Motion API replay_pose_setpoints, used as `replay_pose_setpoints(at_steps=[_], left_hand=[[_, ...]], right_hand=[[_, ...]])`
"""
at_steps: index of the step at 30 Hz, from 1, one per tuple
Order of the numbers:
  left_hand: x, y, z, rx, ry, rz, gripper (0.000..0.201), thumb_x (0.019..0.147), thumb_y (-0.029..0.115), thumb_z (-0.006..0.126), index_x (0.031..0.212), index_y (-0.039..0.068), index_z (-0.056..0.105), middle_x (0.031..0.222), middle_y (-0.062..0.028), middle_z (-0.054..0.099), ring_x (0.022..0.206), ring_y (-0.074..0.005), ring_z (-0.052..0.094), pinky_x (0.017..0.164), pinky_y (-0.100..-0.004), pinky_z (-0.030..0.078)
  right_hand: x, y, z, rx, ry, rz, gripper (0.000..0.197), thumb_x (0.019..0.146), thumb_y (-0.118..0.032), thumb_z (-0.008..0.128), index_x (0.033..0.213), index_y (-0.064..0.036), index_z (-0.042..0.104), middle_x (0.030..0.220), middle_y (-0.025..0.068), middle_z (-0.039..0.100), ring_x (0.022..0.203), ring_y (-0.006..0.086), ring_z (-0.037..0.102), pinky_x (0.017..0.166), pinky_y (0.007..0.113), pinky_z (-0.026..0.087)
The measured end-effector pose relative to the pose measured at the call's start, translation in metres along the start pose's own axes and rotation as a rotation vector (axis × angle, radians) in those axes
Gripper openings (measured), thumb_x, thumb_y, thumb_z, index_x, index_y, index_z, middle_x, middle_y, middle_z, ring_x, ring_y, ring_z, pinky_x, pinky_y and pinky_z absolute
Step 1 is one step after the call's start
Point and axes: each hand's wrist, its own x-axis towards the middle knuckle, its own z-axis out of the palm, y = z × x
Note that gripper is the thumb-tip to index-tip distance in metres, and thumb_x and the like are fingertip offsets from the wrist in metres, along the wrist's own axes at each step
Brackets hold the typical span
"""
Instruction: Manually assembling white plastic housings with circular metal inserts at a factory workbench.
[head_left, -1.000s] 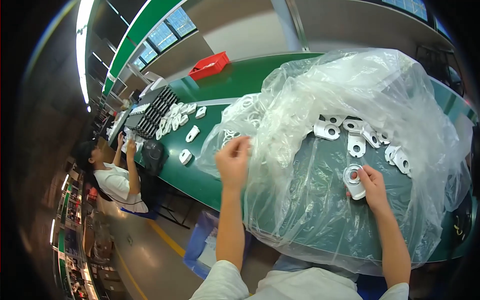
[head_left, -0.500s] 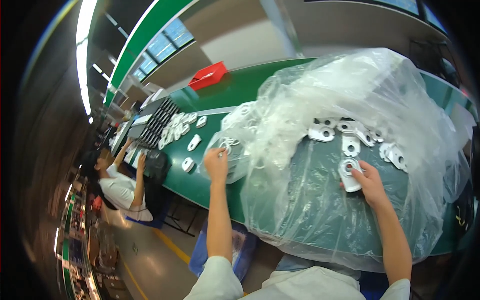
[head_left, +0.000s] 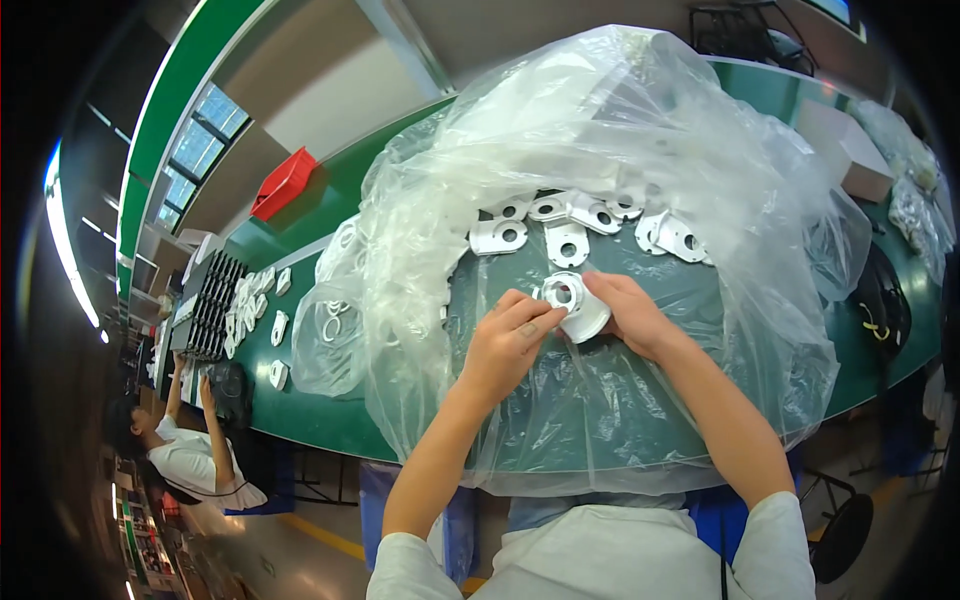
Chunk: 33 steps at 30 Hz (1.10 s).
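Observation:
In front of me, over the clear plastic sheet, my right hand (head_left: 632, 316) grips a white plastic housing (head_left: 588, 319) with a round hole at its far end. My left hand (head_left: 508, 345) is closed in a pinch at that hole, fingertips on a thin white ring (head_left: 549, 291) lying against the housing; how far the ring sits in is hidden by the fingers. Just beyond are several similar white housings (head_left: 567, 245), lying in the mouth of a large clear plastic bag (head_left: 640, 130). To the left, a smaller clear bag (head_left: 325, 345) holds several white rings.
More white parts (head_left: 278, 375) lie along the green table (head_left: 325, 415) to the left, by stacked black trays (head_left: 208, 310). A red bin (head_left: 284, 184) stands at the back. A co-worker (head_left: 205, 460) sits at far left. A white box (head_left: 846, 150) is at right.
My left hand has come from the bag of rings over to the housing in my right hand. My view has turned to the right; both hands now meet at the housing.

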Motion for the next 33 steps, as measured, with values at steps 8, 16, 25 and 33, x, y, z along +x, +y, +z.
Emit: replay_pose_setpoints(at_steps=[8,16,25,33], left_hand=[[-0.001,0.002,0.011,0.131,-0.011,0.049,0.041,0.059,-0.006,0.064,0.098,0.007,0.065,0.091,-0.0040,0.059,0.081,-0.0240,0.057,0.063,-0.0339,0.051],[-0.001,0.005,0.012,0.294,-0.043,0.115,0.039,0.060,0.000,0.063,0.099,0.005,0.064,0.093,-0.0058,0.057,0.084,-0.0238,0.056,0.067,-0.0341,0.050],[-0.005,0.020,0.019,0.523,-0.147,0.136,0.034,0.068,0.008,0.059,0.100,-0.005,0.062,0.091,-0.0072,0.054,0.084,-0.0219,0.054,0.070,-0.0317,0.048],[0.003,0.022,0.015,0.468,-0.204,0.135,0.035,0.067,0.006,0.060,0.100,-0.006,0.061,0.095,-0.0063,0.054,0.088,-0.0217,0.055,0.072,-0.0316,0.049]], right_hand=[[0.003,0.006,-0.005,-0.027,-0.039,-0.015,0.034,0.097,-0.032,0.044,0.107,-0.0017,0.056,0.093,0.0047,0.062,0.080,0.0118,0.062,0.069,0.028,0.051],[0.006,0.010,-0.008,-0.062,-0.066,-0.001,0.033,0.096,-0.031,0.045,0.110,-0.0027,0.056,0.098,0.0036,0.061,0.085,0.0110,0.061,0.074,0.030,0.052],[0.003,0.009,0.000,-0.009,-0.015,-0.046,0.022,0.092,-0.018,0.051,0.104,-0.0011,0.058,0.088,0.0011,0.060,0.074,0.0067,0.058,0.063,0.024,0.049],[0.004,0.012,-0.001,-0.097,-0.010,-0.169,0.024,0.090,-0.010,0.052,0.109,0.0028,0.055,0.094,0.0070,0.064,0.078,0.0099,0.061,0.069,0.026,0.050]])
